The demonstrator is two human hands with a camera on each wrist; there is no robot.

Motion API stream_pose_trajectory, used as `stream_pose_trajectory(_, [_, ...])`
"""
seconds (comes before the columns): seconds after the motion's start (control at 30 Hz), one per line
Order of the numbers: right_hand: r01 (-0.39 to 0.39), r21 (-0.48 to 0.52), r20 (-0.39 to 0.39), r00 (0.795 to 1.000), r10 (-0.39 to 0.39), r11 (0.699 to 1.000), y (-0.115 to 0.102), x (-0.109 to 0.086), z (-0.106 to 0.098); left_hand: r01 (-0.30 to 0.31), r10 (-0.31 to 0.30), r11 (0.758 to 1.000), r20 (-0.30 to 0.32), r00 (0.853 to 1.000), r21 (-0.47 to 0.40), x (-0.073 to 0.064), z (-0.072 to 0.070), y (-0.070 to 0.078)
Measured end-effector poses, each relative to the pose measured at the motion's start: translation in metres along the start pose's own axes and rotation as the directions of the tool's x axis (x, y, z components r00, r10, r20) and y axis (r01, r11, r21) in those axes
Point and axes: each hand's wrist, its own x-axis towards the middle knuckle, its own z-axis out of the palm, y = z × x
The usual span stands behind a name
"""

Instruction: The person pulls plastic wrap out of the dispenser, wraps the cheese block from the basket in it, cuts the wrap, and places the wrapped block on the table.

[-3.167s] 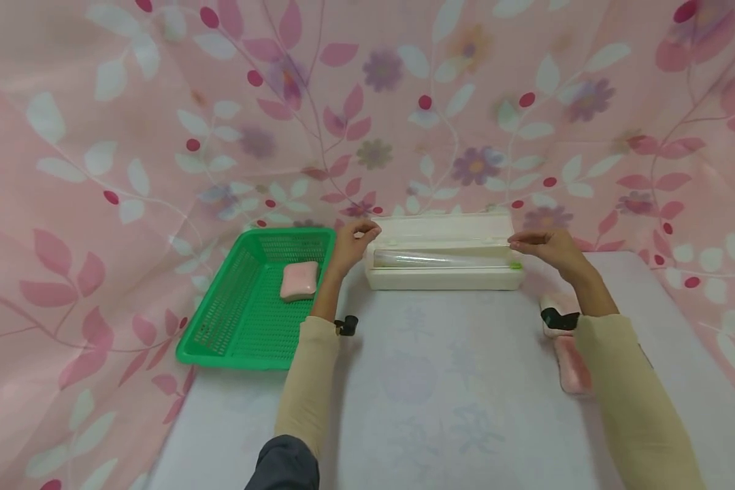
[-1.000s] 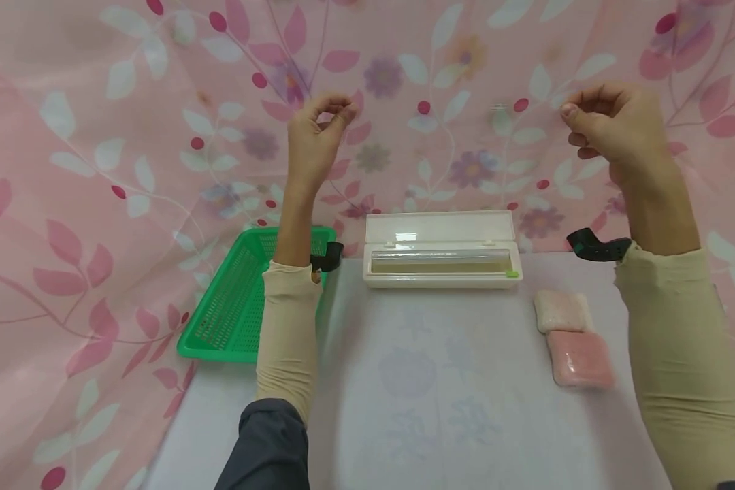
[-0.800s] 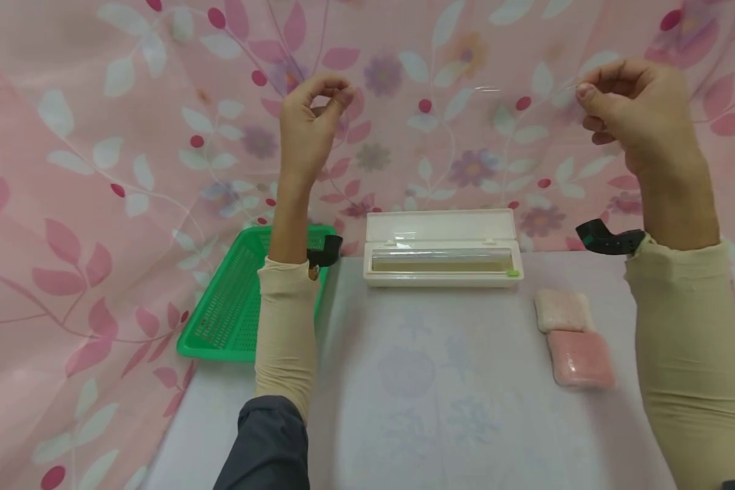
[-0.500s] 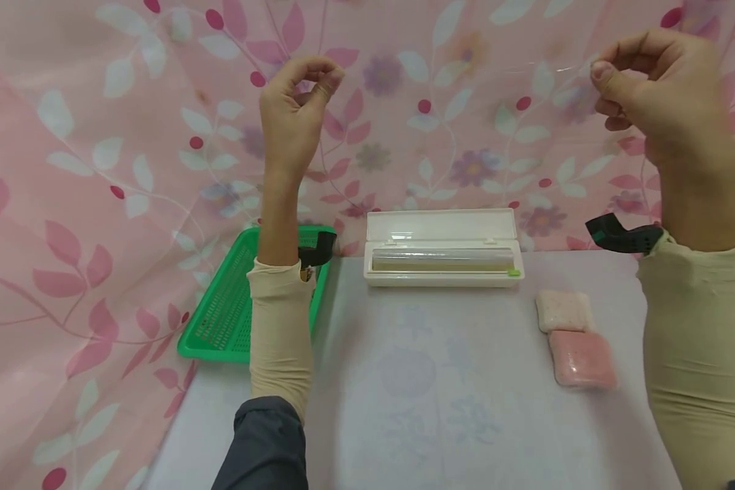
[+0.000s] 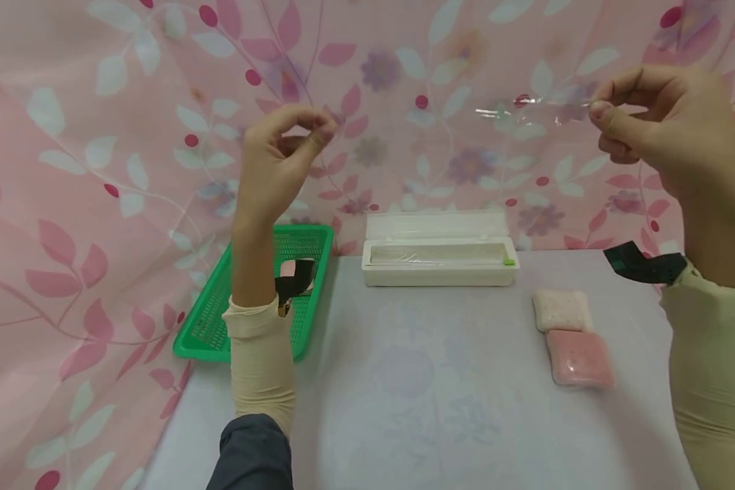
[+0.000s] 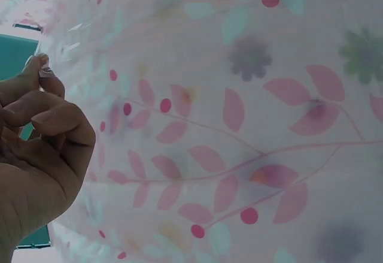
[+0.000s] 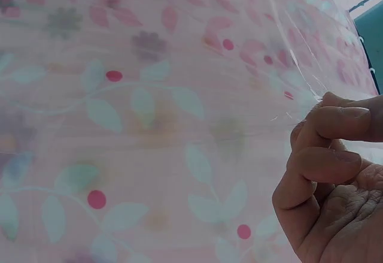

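A sheet of clear cling film (image 5: 496, 112) spans the air between both hands, showing mainly as thin glints. My left hand (image 5: 275, 160) pinches one upper corner between thumb and forefinger; the left wrist view shows shiny film at those fingertips. My right hand (image 5: 667, 129) pinches the opposite corner, and creases in the film (image 7: 299, 65) run to its fingertips in the right wrist view. Below and between them, a white cling film dispenser (image 5: 441, 277) stands on the table with its lid raised. A green cutter slider (image 5: 509, 262) sits at its right end.
A green perforated basket (image 5: 190, 347) stands at left, partly behind the left forearm, with a pink block (image 5: 288, 269) inside. At right lie a pale pink block (image 5: 563, 311) and a glossy pink block (image 5: 580, 358), end to end. A flowered curtain (image 5: 373, 150) hangs behind the table.
From the dispenser, both hands have risen towards me and moved apart, pulling the film up. In the last half second they have dipped and spread slightly wider.
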Motion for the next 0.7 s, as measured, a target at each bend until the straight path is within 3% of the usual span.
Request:
stream_pose_trajectory(0.1, [0.058,-0.143,0.084,0.995,-0.046,0.988,0.003,-0.02,-0.004,0.013,-0.003,0.996,0.118,0.993,-0.084,-0.023,-0.012,0.012])
stream_pose_trajectory(0.2, [0.134,-0.3,0.212,0.975,-0.071,0.944,0.006,-0.044,-0.01,0.066,-0.016,0.982,0.266,0.964,-0.179,-0.049,-0.023,0.025])
stream_pose_trajectory(0.27, [0.163,-0.387,0.315,0.948,-0.036,0.907,0.01,-0.061,-0.016,0.109,-0.005,0.963,0.389,0.921,-0.246,-0.064,-0.027,0.029])
stream_pose_trajectory(0.33, [0.198,-0.44,0.434,0.901,0.014,0.876,0.016,-0.079,-0.02,0.155,-0.002,0.952,0.505,0.863,-0.262,-0.082,-0.028,0.032])
stream_pose_trajectory(0.4, [0.229,-0.429,0.562,0.825,0.06,0.874,0.026,-0.097,-0.022,0.208,0.012,0.935,0.614,0.789,-0.286,-0.102,-0.027,0.031])
stream_pose_trajectory(0.47, [0.231,-0.368,0.674,0.734,0.088,0.901,0.036,-0.115,-0.022,0.29,0.004,0.91,0.708,0.706,-0.295,-0.124,-0.025,0.028])
stream_pose_trajectory(0.53, [0.226,-0.287,0.767,0.636,0.082,0.931,0.047,-0.131,-0.018,0.401,-0.026,0.871,0.791,0.611,-0.282,-0.148,-0.021,0.024])
stream_pose_trajectory(0.6, [0.174,-0.197,0.83,0.553,0.069,0.965,0.056,-0.145,-0.012,0.541,-0.062,0.8,0.86,0.506,-0.26,-0.17,-0.017,0.02])
stream_pose_trajectory(0.7, [0.117,-0.14,0.881,0.467,0.07,0.983,0.071,-0.162,-0.003,0.7,-0.082,0.681,0.927,0.365,-0.215,-0.2,-0.007,0.013])
